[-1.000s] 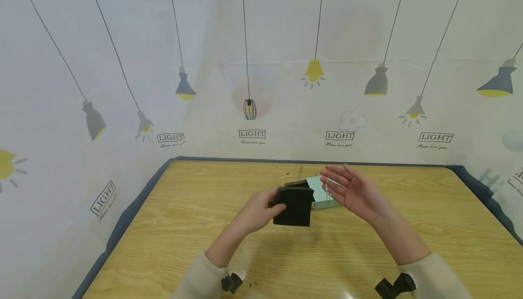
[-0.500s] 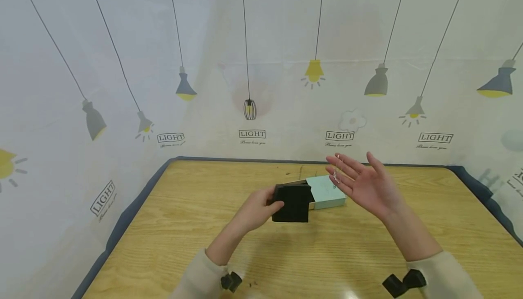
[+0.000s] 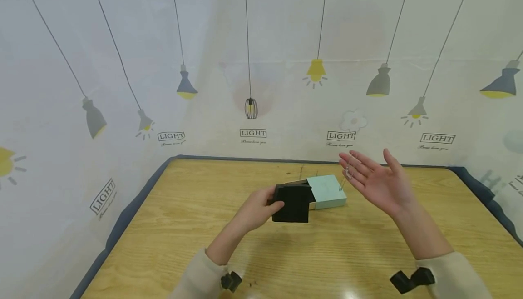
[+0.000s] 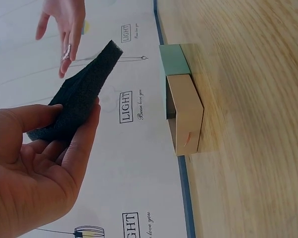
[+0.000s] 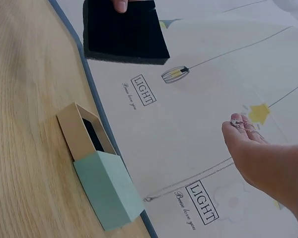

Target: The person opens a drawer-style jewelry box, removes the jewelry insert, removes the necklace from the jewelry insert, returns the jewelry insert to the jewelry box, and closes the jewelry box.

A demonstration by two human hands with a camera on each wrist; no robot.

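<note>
In the head view my left hand [image 3: 254, 209] pinches a square black foam pad [image 3: 292, 206], thumb on its front face. The left wrist view shows the pad edge-on, with fingers behind it. Off to the right, my right hand [image 3: 386, 186] is held palm up with straight fingers, thumb spread apart. A thin silver necklace [image 3: 348, 172] lies draped over those fingers. Its chain hangs down behind the hand in the right wrist view, ending in a small clasp [image 5: 149, 199]. Beyond the pad sits a mint-green box sleeve [image 3: 327, 191], its beige drawer [image 4: 187, 115] partly pulled out leftward.
The box rests on a wood-grain table [image 3: 196, 231]. A pale curtain [image 3: 282, 26] printed with lamps and the word LIGHT surrounds the back and sides, meeting the table at a dark blue edge. Black wrist devices [image 3: 231, 282] sit at both cuffs.
My right hand has moved right and slightly up, away from the box, carrying the necklace; its thumb is spread wider. More of the green sleeve shows. My left hand and the foam pad barely moved.
</note>
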